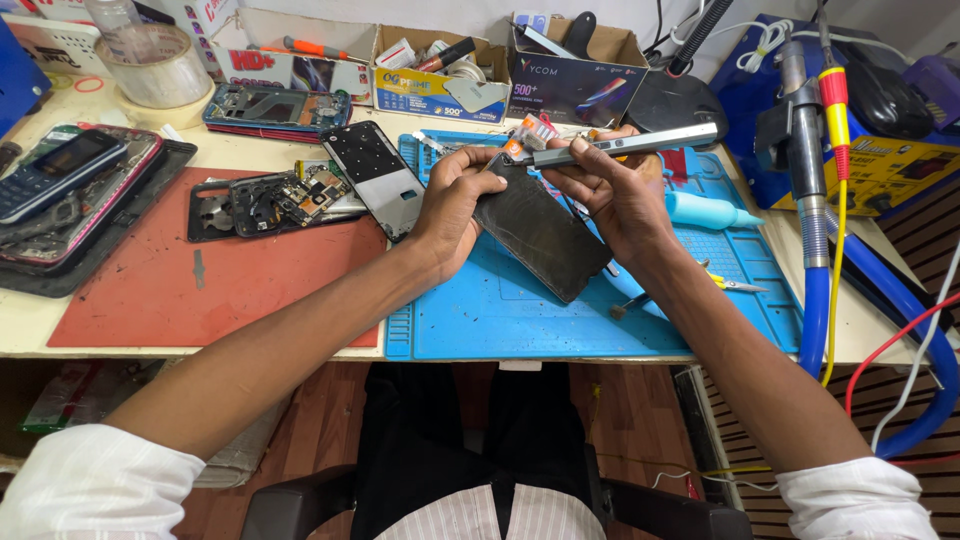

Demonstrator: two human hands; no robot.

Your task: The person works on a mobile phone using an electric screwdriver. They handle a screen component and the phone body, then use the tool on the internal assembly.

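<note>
- Head view: a dark phone panel (pixel 540 235) is held tilted above the blue work mat (pixel 600 310), well clear of its surface.
- Left hand (pixel 450 205) is clamped on the panel's upper left edge, fingers curled and pressed together around it.
- Right hand (pixel 615 195) is wrapped round a grey pen-shaped tool (pixel 625 145), fingers pinching its barrel; the tip is brought to the panel's top corner.
- Progress, judged: disassembly looks largely done, since a stripped frame with circuit boards (pixel 275 200) and a white-backed panel (pixel 375 178) are laid on the red mat (pixel 200 290); work on the held panel's edge appears underway, and reassembly seems left.
- Tweezers (pixel 735 285) and a pale blue tube (pixel 705 212) are seen on the blue mat, untouched.
- Several other phones (pixel 70 185) are stacked at far left.
</note>
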